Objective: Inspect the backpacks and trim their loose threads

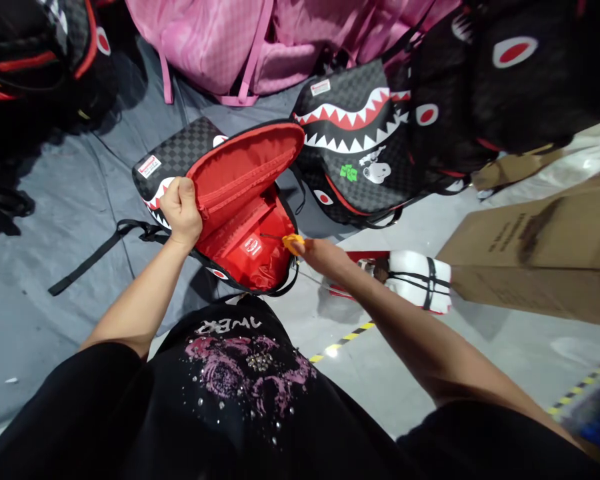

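Note:
A dark checked backpack (187,148) with a shark-mouth print lies unzipped, its red lining (245,175) showing. My left hand (181,212) is closed on the edge of its opening at the left, holding it apart. In my right hand (317,255), at the right side of the opening, is a small yellow-handled tool (293,241). A thin dark part of it points left over the red inside; its exact kind is unclear. A white printed label (252,246) sits on the lining beside the tip. From the left side a black strap (93,263) trails over the grey sheet.
Another shark-print backpack (360,153) lies to the right, near more dark bags (480,87). Pink backpacks (205,43) line the back, and dark bags (30,73) fill the left. A grey sheet (45,320) spreads underneath. A cardboard box (530,247) and strapped white bundle (417,280) stand right.

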`<state>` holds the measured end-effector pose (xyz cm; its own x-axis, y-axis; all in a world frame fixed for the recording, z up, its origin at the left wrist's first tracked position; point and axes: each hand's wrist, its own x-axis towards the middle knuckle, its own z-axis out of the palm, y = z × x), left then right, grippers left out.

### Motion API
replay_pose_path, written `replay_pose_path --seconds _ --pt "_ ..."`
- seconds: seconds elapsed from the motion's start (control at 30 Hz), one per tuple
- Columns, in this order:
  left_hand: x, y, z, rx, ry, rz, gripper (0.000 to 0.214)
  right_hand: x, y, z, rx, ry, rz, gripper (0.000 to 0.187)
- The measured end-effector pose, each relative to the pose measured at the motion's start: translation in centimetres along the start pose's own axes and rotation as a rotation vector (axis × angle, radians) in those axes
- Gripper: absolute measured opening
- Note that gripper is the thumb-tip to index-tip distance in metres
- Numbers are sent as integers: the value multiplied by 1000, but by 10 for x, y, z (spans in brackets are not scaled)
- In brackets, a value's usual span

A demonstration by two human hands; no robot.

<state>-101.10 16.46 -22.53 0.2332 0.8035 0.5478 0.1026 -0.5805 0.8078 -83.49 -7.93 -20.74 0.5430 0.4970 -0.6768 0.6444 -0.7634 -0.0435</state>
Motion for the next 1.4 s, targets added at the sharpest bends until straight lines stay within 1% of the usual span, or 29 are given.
replay_pose_path --seconds 0.1,0.17,0.23,0.3,0.4,0.47,0.53,0.6,0.7,0.8,0.87,0.93,1.03,1.07,1.13,1.2,1.23,1.27,1.3,1.33,1.37,1.4 --pt "-1 1 1 -3 4 -11 61 -5 15 -20 -104 -47 17 59" --pt "-2 2 1 -9 13 -11 61 -5 24 -32 -105 -17 -20 49" --pt "-2 3 1 -1 27 -11 61 -2 31 -42 24 43 -45 39" --pt "-4 3 0 16 37 -11 62 1 31 -49 199 66 -48 39" --pt "-7 4 -3 45 43 -17 62 4 22 -49 480 14 -88 49" --pt "-8 4 -4 67 41 -32 64 6 15 -45 702 -45 -125 50" --pt "-8 4 -4 79 51 -48 65 11 12 -42 818 -82 -134 49" --pt "-7 6 -4 81 78 -52 66 20 13 -44 795 -70 -133 47" --pt "-5 9 -2 84 123 -48 66 38 17 -55 746 -66 -170 46" --pt "-5 12 -3 95 146 -44 64 51 19 -68 676 -137 -230 48" --pt "-5 13 -4 123 151 -44 63 54 20 -74 611 -199 -262 50" --pt "-5 12 -5 172 135 -53 62 54 19 -79 554 -226 -274 51" --pt "-11 10 -6 246 96 -48 61 52 17 -78 436 -271 -311 49" --pt "-16 12 -8 262 91 -40 61 51 17 -76 415 -287 -320 47" --pt "-32 19 -16 272 87 -21 62 49 23 -68 445 -287 -296 44" --pt "-58 32 -31 250 22 -13 61 44 37 -57 533 -238 -227 41" --pt "-76 38 -42 257 -96 -23 60 40 47 -50 557 -218 -198 41" --pt "-95 42 -53 227 -258 -33 61 36 59 -43 581 -216 -179 41" --pt "-115 43 -63 187 -338 -24 65 31 73 -35 621 -211 -167 42" --pt "-134 41 -71 165 -404 -54 66 26 87 -27 670 -208 -156 44" --pt "-150 36 -77 153 -377 -199 67 22 99 -19 734 -194 -149 46" --pt "-163 29 -80 166 -229 -414 70 19 110 -12 801 -171 -147 48"
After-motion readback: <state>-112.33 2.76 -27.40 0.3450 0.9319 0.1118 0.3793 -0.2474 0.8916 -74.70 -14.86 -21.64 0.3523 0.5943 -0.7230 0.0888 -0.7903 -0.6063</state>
